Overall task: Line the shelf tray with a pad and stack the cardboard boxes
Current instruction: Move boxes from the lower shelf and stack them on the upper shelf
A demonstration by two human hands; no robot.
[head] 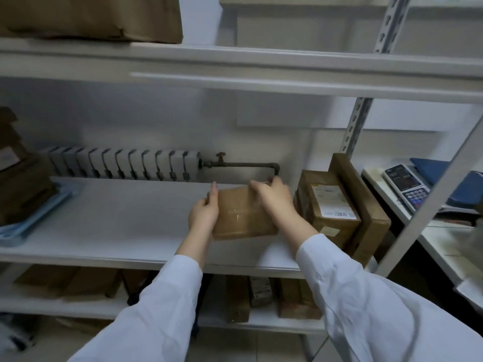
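Cardboard box (243, 218), rectangular, smooth, glossy-taped

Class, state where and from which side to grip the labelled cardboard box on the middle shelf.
On the labelled box, probably the near end, from the open front: the flat box stands against its right side and the held box sits close on its left.

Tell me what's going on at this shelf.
A person in white sleeves is handling a taped cardboard box at the middle shelf. The left hand presses flat against the box's left side, and the right hand curls over its far top edge. Just to the right stand a labelled box and a flat box set on edge. Whether the held box already rests on the shelf is unclear.
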